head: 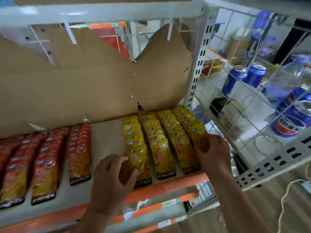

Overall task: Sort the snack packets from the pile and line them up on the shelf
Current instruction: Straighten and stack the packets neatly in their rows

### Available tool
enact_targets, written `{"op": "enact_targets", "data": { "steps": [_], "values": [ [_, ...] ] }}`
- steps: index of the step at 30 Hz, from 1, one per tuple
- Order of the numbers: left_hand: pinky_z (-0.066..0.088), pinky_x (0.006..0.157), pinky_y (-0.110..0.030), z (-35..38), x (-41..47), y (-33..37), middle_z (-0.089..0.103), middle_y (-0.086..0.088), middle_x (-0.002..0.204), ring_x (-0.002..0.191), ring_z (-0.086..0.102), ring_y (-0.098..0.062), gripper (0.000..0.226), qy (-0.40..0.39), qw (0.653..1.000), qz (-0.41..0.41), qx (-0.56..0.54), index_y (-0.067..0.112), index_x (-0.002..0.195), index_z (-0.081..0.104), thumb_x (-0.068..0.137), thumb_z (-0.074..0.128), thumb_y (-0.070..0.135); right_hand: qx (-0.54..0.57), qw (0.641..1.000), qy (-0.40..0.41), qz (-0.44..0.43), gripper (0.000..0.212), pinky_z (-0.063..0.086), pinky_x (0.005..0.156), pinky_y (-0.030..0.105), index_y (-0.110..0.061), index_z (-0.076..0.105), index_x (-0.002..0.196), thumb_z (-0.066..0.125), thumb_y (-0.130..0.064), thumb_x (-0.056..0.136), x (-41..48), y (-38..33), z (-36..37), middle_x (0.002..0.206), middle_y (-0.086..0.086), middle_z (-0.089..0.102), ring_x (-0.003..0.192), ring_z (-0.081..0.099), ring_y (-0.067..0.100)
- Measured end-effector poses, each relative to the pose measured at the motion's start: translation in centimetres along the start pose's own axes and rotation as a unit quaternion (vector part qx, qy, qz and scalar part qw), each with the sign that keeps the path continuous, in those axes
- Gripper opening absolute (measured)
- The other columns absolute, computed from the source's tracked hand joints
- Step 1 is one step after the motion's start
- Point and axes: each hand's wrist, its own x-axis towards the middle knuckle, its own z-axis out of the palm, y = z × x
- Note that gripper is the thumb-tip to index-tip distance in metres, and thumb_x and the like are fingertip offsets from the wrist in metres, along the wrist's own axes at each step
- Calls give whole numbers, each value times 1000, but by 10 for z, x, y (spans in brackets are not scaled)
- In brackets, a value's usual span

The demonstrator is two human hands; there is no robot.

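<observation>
Both hands were over the front right part of the shelf, reaching in from below its orange front edge, forearms angled up and slightly apart. The left hand was turned with its back to the camera, wrist bent a little to the right, fingers and thumb curled round the lower part of a yellow packet. It held that packet tilted above the front of the leftmost of four yellow rows. The right hand sat further right and deeper in, near the shelf's right edge, its back also upward and its knuckles bent down. Its fingers closed on the end packet at the front of the rightmost yellow row; blur hid the exact grip. The two hands were well apart, with the two middle yellow rows between them. The yellow rows ran from the front edge back to the cardboard along the shelf's rear, each packet overlapping the next. Red packets lay in similar rows along the left part of the shelf, a bare strip dividing them from the yellow ones. Beyond the wire side panel at the right edge stood blue cans and a clear bottle.
</observation>
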Motion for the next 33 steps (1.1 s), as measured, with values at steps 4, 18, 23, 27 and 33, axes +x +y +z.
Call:
{"op": "enact_targets", "data": {
  "steps": [4,18,23,27,33],
  "values": [
    [41,97,-36,-1,0,3,57,-2,111,106,54,-23,46,1,1000,4,4,17,111,64,82,62,53,-13,1000,10,-9,42,41,97,41,-19,64,118,75,-35,81,3,5,5,119,5,58,113,46,29],
    [54,84,-47,0,0,2,57,2,109,98,54,-21,44,-19,1000,-1,12,19,113,61,86,62,53,-12,1000,14,-20,38,42,92,39,-19,65,114,72,-37,81,4,9,10,120,4,58,111,48,29],
    [54,86,-47,0,0,3,59,0,109,99,54,-20,45,-20,1000,0,16,17,113,62,85,60,54,1,1000,14,-17,40,42,95,40,-19,66,116,73,-39,82,1,8,7,125,3,56,115,46,28],
    [54,86,-46,0,1,4,59,-1,109,99,54,-20,45,-17,1000,4,17,17,112,62,85,60,53,0,1000,13,-20,41,42,96,41,-18,66,118,72,-39,83,1,7,6,127,3,56,116,46,28],
    [54,83,-43,0,1,2,59,-2,108,97,55,-21,44,-13,1000,11,17,17,112,61,86,61,52,-6,1000,11,-18,42,43,98,43,-17,65,120,71,-39,84,1,7,8,130,6,56,118,46,29]
  ]
}}
